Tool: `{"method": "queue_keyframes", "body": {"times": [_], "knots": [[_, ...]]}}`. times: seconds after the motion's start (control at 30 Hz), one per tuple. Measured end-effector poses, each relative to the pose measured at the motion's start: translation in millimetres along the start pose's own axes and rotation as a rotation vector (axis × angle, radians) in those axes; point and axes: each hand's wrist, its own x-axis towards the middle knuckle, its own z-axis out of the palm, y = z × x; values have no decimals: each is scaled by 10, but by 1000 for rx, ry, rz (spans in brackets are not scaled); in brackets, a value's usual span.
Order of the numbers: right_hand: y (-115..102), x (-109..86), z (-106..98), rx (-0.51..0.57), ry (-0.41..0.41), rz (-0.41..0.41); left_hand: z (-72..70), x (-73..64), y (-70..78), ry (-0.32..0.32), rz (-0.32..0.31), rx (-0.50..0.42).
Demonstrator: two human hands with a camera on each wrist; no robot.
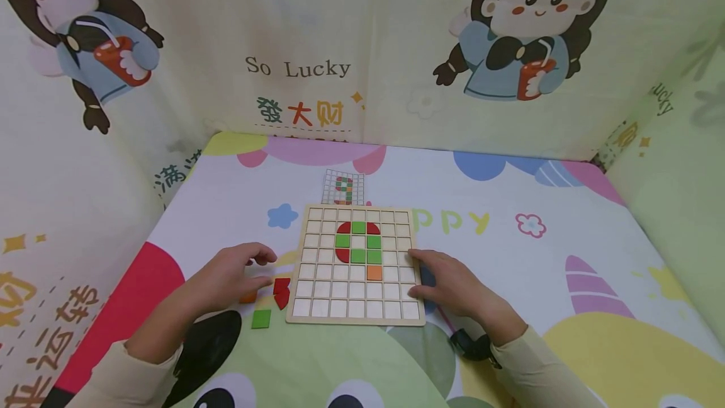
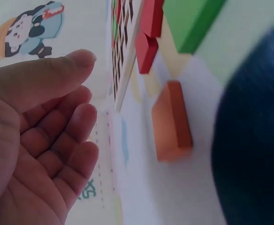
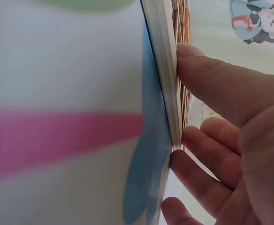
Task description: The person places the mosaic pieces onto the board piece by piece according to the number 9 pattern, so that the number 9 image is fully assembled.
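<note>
A wooden grid board [image 1: 355,321] lies flat, with several red, green and orange tiles set in its cells. The lowest set tile is orange [image 1: 374,272]. My left hand [image 1: 229,276] hovers left of the board, its fingers loosely bent and holding nothing. Close to it lie a loose orange tile [image 2: 170,124], red pieces [image 1: 281,285] and a green square tile [image 1: 260,318]. My right hand [image 1: 453,285] rests at the board's right edge. In the right wrist view its thumb [image 3: 216,77] touches the rim, with the other fingers alongside.
Behind the board a small printed pattern card [image 1: 358,189] shows a coloured figure on a grid. A dark device [image 1: 471,345] is strapped at the right wrist. The table has a printed cartoon cloth [image 1: 487,232], and cloth walls [image 1: 396,49] stand around it.
</note>
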Motion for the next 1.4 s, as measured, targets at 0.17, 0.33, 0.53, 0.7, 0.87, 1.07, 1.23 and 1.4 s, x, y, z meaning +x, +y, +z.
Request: {"method": "queue_keyframes", "body": {"times": [0.17,0.33,0.53,0.7,0.87,1.07,1.23,1.4], "knots": [[-1,3,3,1,-1,0,-17,-42,-107,-22,-20,-22],[-2,5,4,0,0,1,-38,-82,-193,-51,-62,-44],[3,-9,5,6,0,7,-74,-125,-252,-91,-106,-29],[2,-12,2,10,-2,9,-62,-138,-260,-106,-126,-60],[-1,-14,1,20,-7,16,-43,-136,-252,-99,-113,-60],[5,-11,3,22,-10,24,-35,-128,-252,-100,-97,-29],[4,-9,7,22,-10,20,-31,-114,-256,-85,-82,-9],[6,-5,12,19,-5,14,-16,-97,-264,-72,-70,-6]]}}
